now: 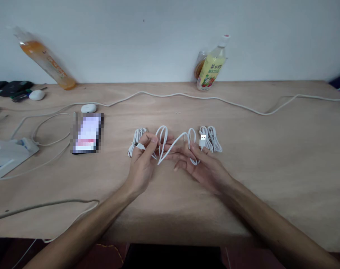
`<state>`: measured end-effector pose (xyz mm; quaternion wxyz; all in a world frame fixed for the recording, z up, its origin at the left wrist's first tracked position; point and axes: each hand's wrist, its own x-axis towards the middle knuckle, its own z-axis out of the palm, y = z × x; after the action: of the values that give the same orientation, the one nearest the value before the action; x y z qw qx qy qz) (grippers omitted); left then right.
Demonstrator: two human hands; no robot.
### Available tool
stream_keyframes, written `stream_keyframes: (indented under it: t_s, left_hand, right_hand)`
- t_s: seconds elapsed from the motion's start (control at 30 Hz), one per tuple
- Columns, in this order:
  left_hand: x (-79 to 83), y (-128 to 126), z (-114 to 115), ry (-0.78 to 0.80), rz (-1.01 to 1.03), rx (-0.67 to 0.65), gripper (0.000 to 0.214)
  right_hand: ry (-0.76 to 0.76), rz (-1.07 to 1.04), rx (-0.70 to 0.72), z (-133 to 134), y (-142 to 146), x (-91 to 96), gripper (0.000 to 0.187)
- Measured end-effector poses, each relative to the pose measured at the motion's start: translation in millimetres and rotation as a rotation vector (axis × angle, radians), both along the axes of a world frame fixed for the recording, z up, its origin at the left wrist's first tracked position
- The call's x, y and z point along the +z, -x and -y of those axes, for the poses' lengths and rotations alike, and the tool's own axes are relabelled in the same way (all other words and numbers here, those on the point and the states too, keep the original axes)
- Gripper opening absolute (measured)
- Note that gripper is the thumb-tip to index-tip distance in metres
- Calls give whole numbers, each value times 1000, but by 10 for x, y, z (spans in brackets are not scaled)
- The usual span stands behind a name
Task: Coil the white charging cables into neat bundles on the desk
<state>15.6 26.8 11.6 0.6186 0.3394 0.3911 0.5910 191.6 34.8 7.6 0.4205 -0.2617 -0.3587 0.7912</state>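
A white USB cable hangs in loose loops between my two hands, just above the table. My left hand pinches it between thumb and fingers, with one white connector end lying by the index finger. My right hand grips the other side with the thumb, and the USB plug sticks up beside it, metal end away from me. Behind my left hand rests a folded white cable bundle, partly hidden. Another coiled white cable bundle lies past my right hand.
A phone with a lit screen and a white earbud case lie to the left. An orange drink bottle and a yellow drink bottle lean on the wall. A long white cord crosses the table.
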Motion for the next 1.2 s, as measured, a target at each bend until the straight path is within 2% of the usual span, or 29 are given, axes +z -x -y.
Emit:
stream_keyframes:
  t_s: [0.17, 0.37, 0.47, 0.63, 0.73, 0.83, 0.97, 1.2]
  left_hand:
    - [-17, 17, 2, 23, -60, 45, 27]
    - [-18, -8, -7, 28, 33, 2, 28]
    - [1, -17, -9, 54, 82, -11, 28]
    - [1, -17, -8, 91, 68, 25, 24]
    - [1, -26, 2, 104, 32, 18, 16]
    - [13, -35, 14, 166, 29, -22, 12]
    - [33, -19, 14, 271, 83, -89, 23]
    - [13, 56, -10, 300, 224, -337, 38]
  right_hand:
    - [-84, 120, -106, 23, 34, -22, 54]
    - [-111, 142, -124, 43, 45, -58, 52]
    - [-171, 188, -102, 39, 32, -75, 55]
    - [-274, 265, -158, 20, 10, -88, 56]
    - [-264, 287, -207, 1, 9, -93, 56]
    - [-200, 291, -262, -20, 9, -100, 56]
    - [-109, 302, -321, -35, 0, -103, 50]
    - [-64, 361, -337, -50, -26, -119, 50]
